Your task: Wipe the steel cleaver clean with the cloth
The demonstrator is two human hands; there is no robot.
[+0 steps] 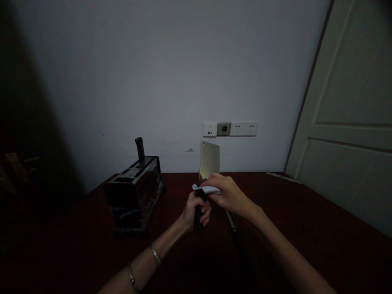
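My left hand (196,210) is wrapped round the black handle of a cleaver (210,159), whose broad blade points up with a small hole near its top corner. A folded white cloth (210,190) is pinched in my right hand (225,190), pressed against the lower blade where it meets the handle. My right fingers hide part of the blade there. Beneath my right hand a long thin tool with a metal shaft and a dark handle (234,230) lies on the table; its far end is covered and its kind is unclear.
On the left of the dark red table (180,261) stands a black knife block (134,194) with one black-handled knife (140,148) in a slot. Wall sockets (243,129) sit behind the cleaver. A pale panelled door (346,122) is at the right, and a flat strip (283,177) lies near the back edge.
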